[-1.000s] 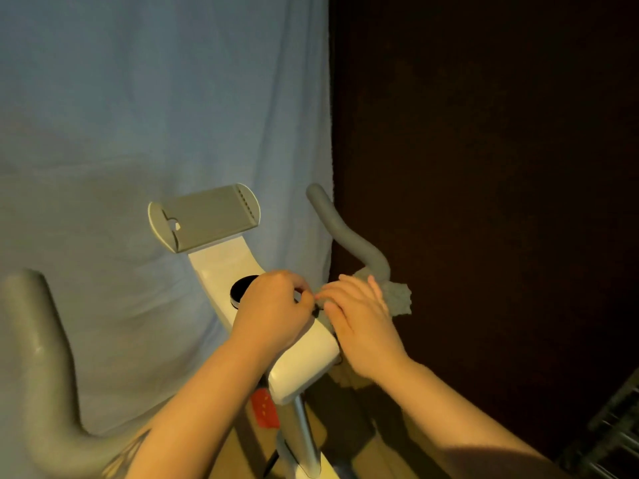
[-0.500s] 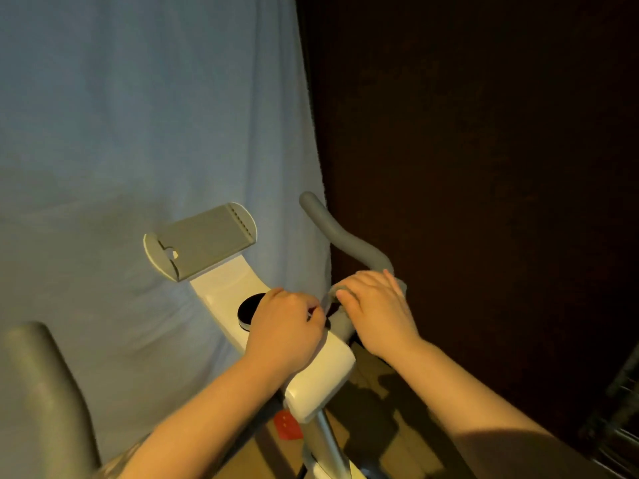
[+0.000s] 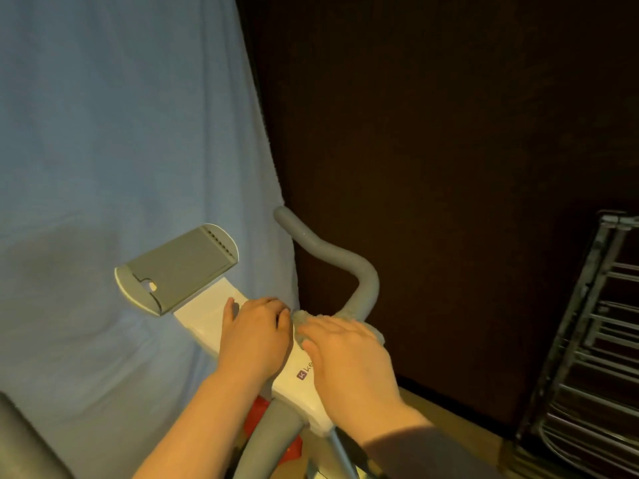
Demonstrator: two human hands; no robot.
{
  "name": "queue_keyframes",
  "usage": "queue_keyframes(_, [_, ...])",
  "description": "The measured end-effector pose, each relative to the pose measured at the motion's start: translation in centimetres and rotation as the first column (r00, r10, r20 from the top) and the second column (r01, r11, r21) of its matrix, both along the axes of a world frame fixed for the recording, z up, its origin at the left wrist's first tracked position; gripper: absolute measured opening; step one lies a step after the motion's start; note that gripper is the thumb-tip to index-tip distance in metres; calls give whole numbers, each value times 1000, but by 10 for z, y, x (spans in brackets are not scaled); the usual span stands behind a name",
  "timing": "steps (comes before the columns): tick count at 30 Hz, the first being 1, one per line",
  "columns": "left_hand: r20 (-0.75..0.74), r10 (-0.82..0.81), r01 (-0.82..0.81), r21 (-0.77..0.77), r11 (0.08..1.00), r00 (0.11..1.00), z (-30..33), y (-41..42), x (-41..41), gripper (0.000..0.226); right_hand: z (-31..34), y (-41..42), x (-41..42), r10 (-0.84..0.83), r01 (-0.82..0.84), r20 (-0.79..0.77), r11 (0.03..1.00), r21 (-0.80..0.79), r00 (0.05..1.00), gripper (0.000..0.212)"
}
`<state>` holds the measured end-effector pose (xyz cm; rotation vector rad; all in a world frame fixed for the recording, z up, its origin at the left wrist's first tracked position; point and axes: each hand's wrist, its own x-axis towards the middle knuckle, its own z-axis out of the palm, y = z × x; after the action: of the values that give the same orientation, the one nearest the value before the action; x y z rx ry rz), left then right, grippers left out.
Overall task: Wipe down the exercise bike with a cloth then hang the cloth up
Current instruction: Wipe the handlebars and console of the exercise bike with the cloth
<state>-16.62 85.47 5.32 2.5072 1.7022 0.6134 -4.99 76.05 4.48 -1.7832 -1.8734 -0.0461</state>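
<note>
The right hand [image 3: 349,364] lies flat, fingers straight and close together, pressing down on the grey cloth [image 3: 313,319], which is bunched at the base of the right handlebar [image 3: 332,261] where it meets the white console [image 3: 214,316] of the exercise bike. Only the edges of the cloth show around the fingertips. The left hand [image 3: 254,337] rests on the console just beside it, fingers curled under; whether they hold anything cannot be told, since the knuckles hide them. The two hands almost touch.

Half a second ago the right hand sat curled over the handlebar base; now it is flattened and lower on the console, and the cloth shows as a lump ahead of its fingers. The left hand has stayed in its place, and now covers the black dial that showed before. The camera has swung right, bringing a metal drying rack [image 3: 587,340] into view at the right edge.

Counted: two hands, one cloth, one grey tablet holder [image 3: 179,267] above the console, one handlebar fully seen and part of a second at bottom left [image 3: 27,440], one rack, one pale blue sheet [image 3: 121,133] hanging behind.
</note>
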Motion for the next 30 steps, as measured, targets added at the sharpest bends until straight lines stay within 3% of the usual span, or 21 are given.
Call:
queue_keyframes(3, [148, -5, 9, -26, 1000, 989, -2, 8, -2, 32, -7, -4, -3, -10, 10, 62, 1000, 5, 998, 42])
queue_keyframes(6, [295, 16, 5, -69, 998, 955, 0, 6, -2, 30, 0, 4, -1, 20, -21, -18, 999, -25, 1000, 33])
queue_keyframes(8, [336, 10, 22, -91, 996, 942, -1, 3, -5, 29, -2, 7, -7, -34, 33, 31, 999, 21, 999, 36])
queue_keyframes(13, [257, -203, 257, -198, 946, 945, 3, 6, -29, 32, -2, -27, -13, -18, 15, 137, 1000, 20, 990, 38])
queue_keyframes(16, [239, -327, 363, -124, 924, 914, -6, 2, -47, 39, 9, -9, -13, -72, 77, 72, 995, -70, 995, 37])
queue_keyframes(20, [407, -317, 397, -129, 909, 857, -10, -2, -54, 38, -4, 9, -36, -196, 204, 117, 977, -62, 974, 39])
queue_keyframes(25, [423, -319, 401, -120, 908, 848, -9, -1, -52, 38, -3, -25, -43, -129, 115, 184, 990, 86, 974, 38])
queue_keyframes(30, [440, -278, 352, -96, 931, 854, -11, -3, -50, 36, -9, 1, -50, -279, 280, 133, 960, 13, 951, 37])
